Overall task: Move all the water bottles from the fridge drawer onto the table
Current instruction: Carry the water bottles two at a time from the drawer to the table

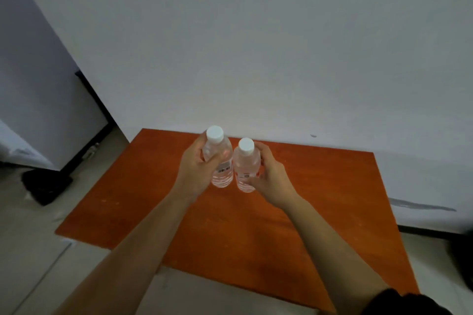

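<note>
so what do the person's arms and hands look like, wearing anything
The left hand and right hand are bare: no gloves, rings or watch visible. A dark sleeve covers the right upper arm at the bottom edge; no sleeve shows on the left.

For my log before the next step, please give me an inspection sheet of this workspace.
Surface: orange table, against the white wall.
Job's things: left water bottle and right water bottle, upright, capped, side by side; contact with table unclear.
Clutter: dark object on floor, left.
Grippers: left hand grips the left one, right hand the right one.
Cables: nothing seen.
Surroundings: pale appliance at left.
</note>
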The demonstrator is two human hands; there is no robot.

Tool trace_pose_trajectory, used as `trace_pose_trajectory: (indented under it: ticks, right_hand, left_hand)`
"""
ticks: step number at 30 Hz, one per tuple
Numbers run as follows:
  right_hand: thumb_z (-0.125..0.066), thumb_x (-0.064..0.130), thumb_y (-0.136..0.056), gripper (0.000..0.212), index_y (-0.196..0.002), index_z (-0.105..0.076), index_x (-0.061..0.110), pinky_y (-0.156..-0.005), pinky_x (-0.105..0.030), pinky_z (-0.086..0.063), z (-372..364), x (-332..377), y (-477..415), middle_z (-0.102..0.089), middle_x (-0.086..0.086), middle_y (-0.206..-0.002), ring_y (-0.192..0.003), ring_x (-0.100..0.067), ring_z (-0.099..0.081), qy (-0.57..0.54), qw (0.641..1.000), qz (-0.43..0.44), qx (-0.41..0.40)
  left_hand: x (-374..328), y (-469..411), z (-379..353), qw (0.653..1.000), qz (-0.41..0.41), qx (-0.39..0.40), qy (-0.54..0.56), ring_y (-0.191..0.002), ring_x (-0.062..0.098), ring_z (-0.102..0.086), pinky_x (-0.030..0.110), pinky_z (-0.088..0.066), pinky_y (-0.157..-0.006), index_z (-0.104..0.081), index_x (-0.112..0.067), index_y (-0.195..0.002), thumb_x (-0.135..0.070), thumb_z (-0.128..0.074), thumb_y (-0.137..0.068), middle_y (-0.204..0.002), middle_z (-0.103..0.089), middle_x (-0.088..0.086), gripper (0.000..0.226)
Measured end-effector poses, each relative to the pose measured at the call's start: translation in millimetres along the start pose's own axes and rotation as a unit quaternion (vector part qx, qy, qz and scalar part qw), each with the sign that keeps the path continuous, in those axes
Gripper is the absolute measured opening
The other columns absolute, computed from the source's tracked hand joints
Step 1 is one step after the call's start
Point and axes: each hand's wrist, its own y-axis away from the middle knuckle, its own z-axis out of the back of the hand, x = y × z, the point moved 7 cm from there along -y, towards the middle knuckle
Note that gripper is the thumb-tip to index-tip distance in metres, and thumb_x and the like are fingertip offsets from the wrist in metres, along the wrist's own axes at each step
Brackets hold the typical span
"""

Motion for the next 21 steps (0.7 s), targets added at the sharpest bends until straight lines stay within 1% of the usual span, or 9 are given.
trace_pose_trajectory:
  ticks: [2, 4, 6, 8, 11, 14, 16, 19, 21]
  right_hand:
    - [-0.083, 0.011, -0.077, 0.085, -0.145, -0.034, 0.027, -0.089, -0.016, -0.046, -15.4, -12.0, -30.4, -0.057, 0.005, -0.135, -0.119, -0.008, -0.052, 0.004, 1.000, -0.007, 0.019]
    - [-0.084, 0.011, -0.075, 0.087, -0.146, -0.035, 0.025, -0.098, -0.026, -0.046, -29.5, -25.8, -56.5, -0.055, 0.003, -0.139, -0.123, -0.007, -0.049, 0.018, 0.999, -0.015, 0.025]
    - [-0.086, 0.013, -0.073, 0.090, -0.147, -0.037, 0.025, -0.105, -0.033, -0.043, -44.8, -46.4, -87.9, -0.052, 0.003, -0.141, -0.126, -0.009, -0.047, 0.037, 0.999, -0.030, 0.012]
    - [-0.086, 0.017, -0.073, 0.091, -0.148, -0.036, 0.029, -0.106, -0.031, -0.040, -54.0, -66.5, -107.0, -0.050, 0.004, -0.141, -0.124, -0.007, -0.044, 0.060, 0.997, -0.055, 0.001]
    - [-0.085, 0.018, -0.074, 0.088, -0.147, -0.037, 0.033, -0.101, -0.027, -0.037, -72.4, -96.8, -149.7, -0.049, 0.005, -0.137, -0.118, -0.003, -0.041, 0.088, 0.990, -0.108, -0.025]
    - [-0.087, 0.016, -0.071, 0.082, -0.141, -0.044, 0.027, -0.099, -0.031, -0.044, -88.9, -112.4, -195.6, -0.055, 0.002, -0.134, -0.120, -0.013, -0.050, 0.118, 0.984, -0.124, -0.047]
    - [-0.087, 0.018, -0.072, 0.082, -0.141, -0.043, 0.026, -0.098, -0.032, -0.046, -100.0, -124.7, -226.6, -0.056, 0.002, -0.137, -0.123, -0.017, -0.053, 0.130, 0.978, -0.152, -0.066]
    - [-0.084, 0.014, -0.075, 0.081, -0.142, -0.041, 0.025, -0.092, -0.031, -0.049, -112.0, -143.6, -266.4, -0.059, 0.000, -0.136, -0.121, -0.021, -0.057, 0.122, 0.971, -0.180, -0.095]
    - [-0.083, 0.009, -0.076, 0.081, -0.142, -0.041, 0.026, -0.093, -0.034, -0.051, -118.4, -158.1, -292.1, -0.059, -0.001, -0.136, -0.122, -0.023, -0.058, 0.116, 0.968, -0.194, -0.105]
  left_hand:
    - [18.7, -31.1, 5.6, 1.000, 0.011, 0.017, -0.011, -0.100, -0.003, -0.065, 0.024, -0.052, -0.083, -0.059, -0.038, -0.115, -0.022, -0.070, -0.089, -0.106, -0.070, -0.016, 0.033]
    - [45.2, -61.0, 11.2, 0.999, 0.023, 0.027, -0.023, -0.100, -0.005, -0.064, 0.023, -0.051, -0.082, -0.058, -0.035, -0.118, -0.022, -0.070, -0.089, -0.108, -0.068, -0.016, 0.034]
    - [79.0, -97.1, 16.1, 0.998, 0.044, 0.039, -0.018, -0.106, 0.004, -0.064, 0.032, -0.054, -0.089, -0.060, -0.031, -0.121, -0.025, -0.072, -0.088, -0.115, -0.067, -0.011, 0.035]
    - [107.3, -121.9, 15.7, 0.997, 0.061, 0.050, -0.007, -0.111, 0.013, -0.064, 0.044, -0.054, -0.095, -0.062, -0.033, -0.120, -0.031, -0.074, -0.086, -0.121, -0.066, -0.006, 0.036]
    - [153.4, -177.1, 16.3, 0.992, 0.090, 0.089, 0.005, -0.117, 0.015, -0.062, 0.052, -0.051, -0.100, -0.062, -0.037, -0.122, -0.037, -0.076, -0.082, -0.126, -0.064, -0.006, 0.042]
    - [188.9, -232.8, 17.9, 0.987, 0.114, 0.111, 0.020, -0.118, 0.012, -0.061, 0.049, -0.047, -0.104, -0.064, -0.030, -0.126, -0.027, -0.078, -0.082, -0.127, -0.066, -0.007, 0.047]
    - [209.8, -266.3, 18.4, 0.983, 0.127, 0.127, 0.023, -0.118, 0.011, -0.061, 0.045, -0.047, -0.105, -0.064, -0.029, -0.127, -0.022, -0.077, -0.083, -0.127, -0.066, -0.008, 0.046]
    - [232.7, -309.3, 17.8, 0.983, 0.112, 0.143, 0.013, -0.115, 0.006, -0.061, 0.041, -0.048, -0.103, -0.064, -0.033, -0.123, -0.016, -0.075, -0.086, -0.124, -0.067, -0.012, 0.043]
    - [250.5, -337.3, 17.7, 0.983, 0.108, 0.148, 0.000, -0.117, 0.008, -0.060, 0.040, -0.047, -0.103, -0.063, -0.030, -0.127, -0.015, -0.074, -0.087, -0.124, -0.066, -0.011, 0.044]
